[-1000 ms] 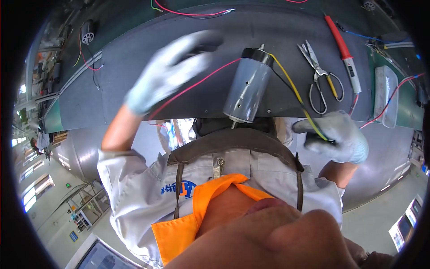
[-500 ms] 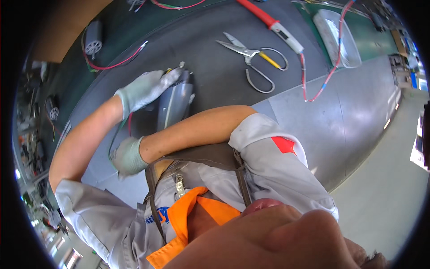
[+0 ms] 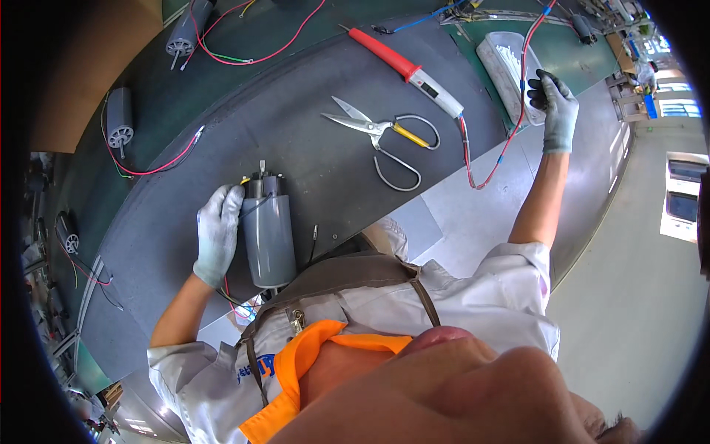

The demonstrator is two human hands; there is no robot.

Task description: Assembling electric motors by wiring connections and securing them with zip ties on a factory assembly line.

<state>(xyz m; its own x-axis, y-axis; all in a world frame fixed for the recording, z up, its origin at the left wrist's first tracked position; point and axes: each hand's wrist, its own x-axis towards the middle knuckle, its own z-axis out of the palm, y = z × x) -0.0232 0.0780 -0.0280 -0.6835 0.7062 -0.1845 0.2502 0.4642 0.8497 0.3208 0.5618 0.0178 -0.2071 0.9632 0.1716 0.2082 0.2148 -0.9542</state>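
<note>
- Motor [image 3: 268, 240]: it lies on the counter [image 3: 296, 103], with the near edge and the apron [image 3: 340, 275] just below the motor; a round body this close to the drop might roll or slide off if nudged.
- Left grip [image 3: 220, 229]: along the motor's left side, fingers close together at its upper end by a bit of yellow wire [image 3: 245, 180]; whether they pinch it I cannot tell. A tug there could strain the joint.
- Right grip [image 3: 560, 111]: well right of the motor, fingers bent at the tray [image 3: 498, 74]; whether they pinch anything I cannot tell. The red cable [image 3: 523, 66] crossing that tray could snag the glove and spill the white pieces [image 3: 509, 58].
- Scissors [image 3: 379, 127]: right of the motor, blades parted and pointing towards its side; a careless sweep could catch a glove.
</note>
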